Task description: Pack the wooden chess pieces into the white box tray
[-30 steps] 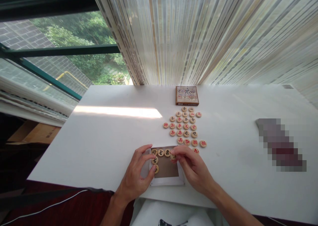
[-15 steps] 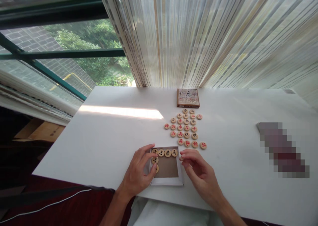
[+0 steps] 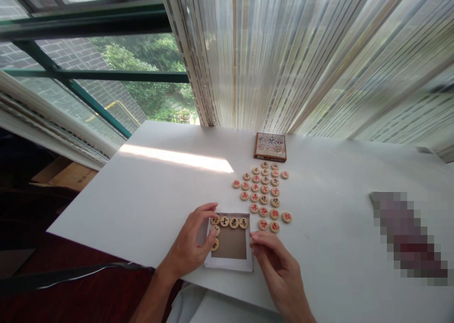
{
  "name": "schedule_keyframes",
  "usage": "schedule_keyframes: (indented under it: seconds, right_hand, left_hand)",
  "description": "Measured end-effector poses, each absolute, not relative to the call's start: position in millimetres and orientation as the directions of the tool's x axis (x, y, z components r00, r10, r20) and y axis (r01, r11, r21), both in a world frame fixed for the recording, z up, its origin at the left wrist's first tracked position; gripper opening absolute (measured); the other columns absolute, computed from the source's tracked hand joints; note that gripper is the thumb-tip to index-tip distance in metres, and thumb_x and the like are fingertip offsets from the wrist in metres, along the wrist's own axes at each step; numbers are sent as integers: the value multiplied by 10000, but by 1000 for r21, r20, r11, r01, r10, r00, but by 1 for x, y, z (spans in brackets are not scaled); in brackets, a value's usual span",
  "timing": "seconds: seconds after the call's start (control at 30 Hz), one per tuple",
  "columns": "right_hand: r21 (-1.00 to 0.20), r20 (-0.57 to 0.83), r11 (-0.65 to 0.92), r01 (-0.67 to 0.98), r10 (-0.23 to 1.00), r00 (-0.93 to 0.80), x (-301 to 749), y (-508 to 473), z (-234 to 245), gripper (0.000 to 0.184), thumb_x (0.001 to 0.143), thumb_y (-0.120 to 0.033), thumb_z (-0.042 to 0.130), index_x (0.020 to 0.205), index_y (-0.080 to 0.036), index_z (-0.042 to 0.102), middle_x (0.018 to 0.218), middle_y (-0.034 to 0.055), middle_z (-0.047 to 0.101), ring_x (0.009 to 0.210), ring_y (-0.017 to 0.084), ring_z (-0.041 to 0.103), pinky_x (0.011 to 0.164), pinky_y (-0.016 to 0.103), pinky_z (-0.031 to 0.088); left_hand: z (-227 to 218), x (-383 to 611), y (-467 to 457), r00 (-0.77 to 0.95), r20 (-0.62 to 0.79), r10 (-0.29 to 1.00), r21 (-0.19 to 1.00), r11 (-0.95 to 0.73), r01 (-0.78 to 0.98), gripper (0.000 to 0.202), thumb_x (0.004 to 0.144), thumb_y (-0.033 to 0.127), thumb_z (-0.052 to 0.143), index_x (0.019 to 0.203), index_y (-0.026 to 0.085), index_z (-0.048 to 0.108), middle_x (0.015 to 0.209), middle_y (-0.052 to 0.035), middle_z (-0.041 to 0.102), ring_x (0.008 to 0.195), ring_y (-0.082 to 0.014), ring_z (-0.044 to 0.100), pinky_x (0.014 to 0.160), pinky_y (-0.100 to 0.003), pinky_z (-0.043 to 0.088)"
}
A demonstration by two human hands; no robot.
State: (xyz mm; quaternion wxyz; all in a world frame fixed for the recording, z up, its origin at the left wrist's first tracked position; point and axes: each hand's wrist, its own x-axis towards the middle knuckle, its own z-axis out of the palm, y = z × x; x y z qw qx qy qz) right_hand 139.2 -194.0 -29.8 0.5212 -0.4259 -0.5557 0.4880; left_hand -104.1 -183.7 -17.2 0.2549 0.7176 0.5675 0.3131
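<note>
My left hand (image 3: 191,240) grips the left side of a shallow white open box (image 3: 230,265), its fingers at the far left corner. The thumb reaches inside, over a Chinese chess piece in the left column. Black-lettered pieces line the box's far edge, including a horse piece (image 3: 243,223) at the right end; two more run down the left side, one at the bottom (image 3: 214,244). Just outside the right wall, my right hand (image 3: 278,261) is closed in a pinch on a small wooden chess piece (image 3: 251,238), mostly covered by the fingertips.
Beyond the box, several red and black chess pieces (image 3: 265,189) lie in loose rows on the white table (image 3: 142,209). A printed Chinese chess box (image 3: 270,147) lies behind them. To the right is a blurred-out object (image 3: 407,238). A window and striped curtain border the far edge.
My right hand has come lower and closer to the box's right wall, still pinching the piece. Two red pieces it had covered now show. The view has shifted slightly.
</note>
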Motion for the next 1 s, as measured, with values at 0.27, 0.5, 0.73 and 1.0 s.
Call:
schedule_keyframes:
  seconds: [0.27, 0.5, 0.73, 1.0]
  right_hand:
    - [-982, 185, 176, -64, 962, -200, 142, -202, -35, 260, 967, -132, 616, 1112, -314, 732, 1011, 36, 739, 823, 164, 721, 755, 263, 618]
    - [-975, 222, 220, -28, 967, -128, 142, -200, -35, 218, 1001, -181, 573, 1080, -299, 738, 1009, 46, 740, 780, 159, 729, 733, 252, 616]
    - [-982, 187, 187, 7, 982, -21, 140, -197, -32, 247, 1029, -322, 536, 1104, -261, 763, 980, 73, 755, 725, 170, 736, 712, 259, 631]
    - [-993, 121, 121, -4, 991, 61, 132, -202, -34, 228, 1015, -345, 559, 1116, -256, 743, 1150, 120, 696, 798, 198, 723, 728, 307, 641]
  left_hand:
    - [-2, -82, -154, 337, 160, 928, 683, -351, 641, 442, 839, 152, 718, 1231, 266, 548, 1318, -52, 618, 1245, -243, 555, 1079, -418, 438]
    - [-2, -75, -143, 364, 119, 924, 685, -342, 643, 333, 874, 114, 668, 1155, 265, 574, 1134, -10, 674, 1082, -219, 600, 966, -390, 470]
    - [-2, -86, -149, 321, 137, 937, 703, -320, 635, 376, 880, 147, 676, 1216, 262, 551, 1200, -53, 640, 1141, -235, 583, 1007, -402, 484]
    - [-6, -98, -158, 257, 128, 958, 705, -270, 656, 375, 883, 137, 643, 1225, 268, 561, 1216, -54, 643, 1173, -243, 581, 1034, -400, 482]
